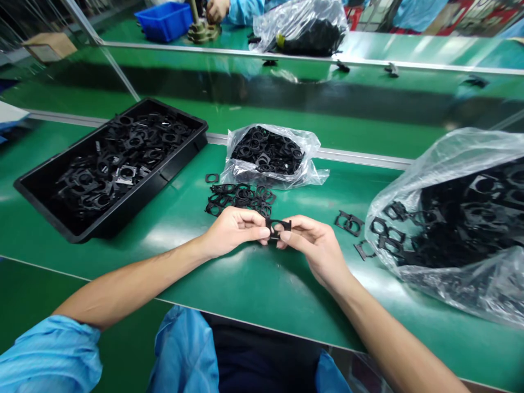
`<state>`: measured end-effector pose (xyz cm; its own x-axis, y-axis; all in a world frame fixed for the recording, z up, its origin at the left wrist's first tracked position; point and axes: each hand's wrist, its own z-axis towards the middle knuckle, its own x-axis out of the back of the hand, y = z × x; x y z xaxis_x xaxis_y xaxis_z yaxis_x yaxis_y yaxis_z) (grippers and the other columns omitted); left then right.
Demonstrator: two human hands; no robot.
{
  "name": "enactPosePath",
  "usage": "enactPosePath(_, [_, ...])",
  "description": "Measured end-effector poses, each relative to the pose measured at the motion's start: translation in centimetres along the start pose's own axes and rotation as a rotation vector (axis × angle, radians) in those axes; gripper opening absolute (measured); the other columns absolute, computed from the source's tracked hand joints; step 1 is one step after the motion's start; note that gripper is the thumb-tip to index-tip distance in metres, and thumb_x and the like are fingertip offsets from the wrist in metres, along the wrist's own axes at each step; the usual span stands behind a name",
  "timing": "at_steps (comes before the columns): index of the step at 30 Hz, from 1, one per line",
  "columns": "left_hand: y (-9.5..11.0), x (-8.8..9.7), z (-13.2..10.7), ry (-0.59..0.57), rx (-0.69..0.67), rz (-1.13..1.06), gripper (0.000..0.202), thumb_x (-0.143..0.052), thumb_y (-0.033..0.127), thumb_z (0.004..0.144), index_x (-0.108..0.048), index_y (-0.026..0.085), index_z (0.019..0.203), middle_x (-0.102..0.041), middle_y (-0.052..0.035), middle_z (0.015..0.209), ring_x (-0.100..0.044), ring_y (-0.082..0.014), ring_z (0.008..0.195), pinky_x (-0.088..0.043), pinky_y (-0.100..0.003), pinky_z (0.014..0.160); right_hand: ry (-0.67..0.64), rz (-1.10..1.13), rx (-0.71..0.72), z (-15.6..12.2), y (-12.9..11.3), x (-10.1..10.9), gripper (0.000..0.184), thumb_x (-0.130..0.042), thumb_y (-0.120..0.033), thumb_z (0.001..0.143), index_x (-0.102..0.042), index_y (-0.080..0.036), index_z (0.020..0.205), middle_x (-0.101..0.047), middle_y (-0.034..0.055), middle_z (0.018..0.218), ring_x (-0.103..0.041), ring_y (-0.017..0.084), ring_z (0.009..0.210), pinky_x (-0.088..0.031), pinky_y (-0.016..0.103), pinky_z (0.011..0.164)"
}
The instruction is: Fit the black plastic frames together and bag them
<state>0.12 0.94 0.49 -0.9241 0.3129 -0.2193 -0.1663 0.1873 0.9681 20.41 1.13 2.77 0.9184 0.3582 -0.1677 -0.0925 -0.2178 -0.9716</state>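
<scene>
A small black plastic frame [280,222] with a round opening is pinched between my two hands above the green table. My left hand [233,232] grips its left end with thumb and fingers. On the right end, my right hand [313,243] is closed in the same way. Just beyond my left hand lies a loose pile of black plastic rings [239,197], with a single flat piece [212,178] beside it. Several black frames [349,222] rest on the table to the right of my right hand.
A black tray [164,177] full of black parts stands at left. Behind the pile sits an open clear bag [317,176] of rings; a larger bag [413,164] of frames is at right. Across a divider are a blue bin [164,22] and another person's hand [218,10].
</scene>
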Motion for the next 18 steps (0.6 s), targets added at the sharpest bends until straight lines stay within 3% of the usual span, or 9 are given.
enactPosePath(8, [-0.22,-0.23,0.2,0.051,0.007,-0.08,0.037,-0.092,0.042,0.068,-0.074,0.01,0.077,-0.074,-0.0042,0.07,-0.07,-0.0149,0.065,-0.06,-0.027,0.067,-0.044,-0.048,-0.003,0.12,-0.07,0.16,0.036,-0.082,-0.049,0.078,-0.068,-0.019,0.064,-0.065,0.0014,0.066,-0.059,0.016,0.067,-0.051,0.03,0.07])
enactPosePath(14, [0.26,-0.27,-0.02,-0.068,0.043,-0.118,0.035,-0.091,0.04,0.07,-0.077,0.01,0.08,-0.074,-0.0053,0.07,-0.069,-0.0136,0.063,-0.058,-0.024,0.065,-0.069,-0.041,0.007,0.07,-0.04,0.14,0.039,-0.081,-0.05,0.08,-0.066,-0.019,0.062,-0.063,0.0007,0.064,-0.058,0.015,0.064,-0.05,0.03,0.069])
enactPosePath(18, [0.2,-0.28,0.0,-0.042,0.057,-0.125,0.036,-0.093,0.04,0.066,-0.076,0.01,0.078,-0.074,-0.0045,0.069,-0.069,-0.0132,0.063,-0.058,-0.024,0.065,-0.049,-0.047,-0.021,0.19,0.06,0.12,0.04,-0.081,-0.053,0.078,-0.067,-0.018,0.064,-0.063,0.0003,0.063,-0.057,0.014,0.06,-0.05,0.029,0.066])
